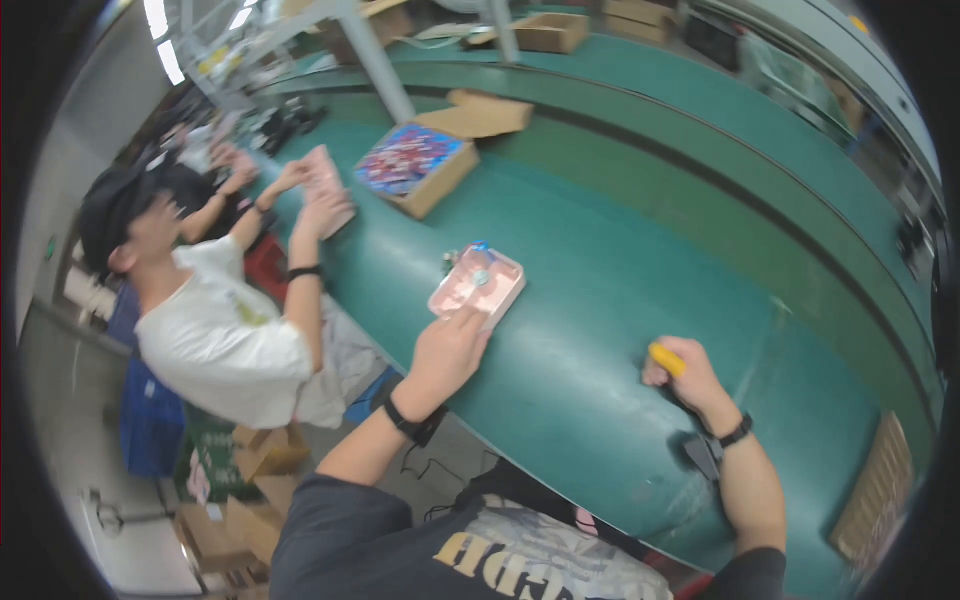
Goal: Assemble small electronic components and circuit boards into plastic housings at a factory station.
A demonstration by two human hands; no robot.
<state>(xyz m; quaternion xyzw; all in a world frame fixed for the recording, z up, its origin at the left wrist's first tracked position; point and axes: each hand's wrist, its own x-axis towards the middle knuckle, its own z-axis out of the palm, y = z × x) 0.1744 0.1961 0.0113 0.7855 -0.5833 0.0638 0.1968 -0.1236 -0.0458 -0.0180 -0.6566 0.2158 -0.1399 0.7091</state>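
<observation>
My left hand (450,350) grips the near edge of a pale pink plastic casing (516,292), shaped like a shallow open box, resting on the green bench. Inside it sits a small light round part (481,278), and a blue piece (480,246) shows at its far rim. My right hand (688,372) is closed around a tool with a yellow handle (667,359), well to the right of the casing. The tool's working end is hidden or too blurred to tell its kind.
An open cardboard box (440,180) of red and blue small parts stands beyond the casing. At left a co-worker (230,320) holds another pink casing (325,190). A brown cardboard piece (873,490) lies at the right. Cartons (270,452) stand on the floor.
</observation>
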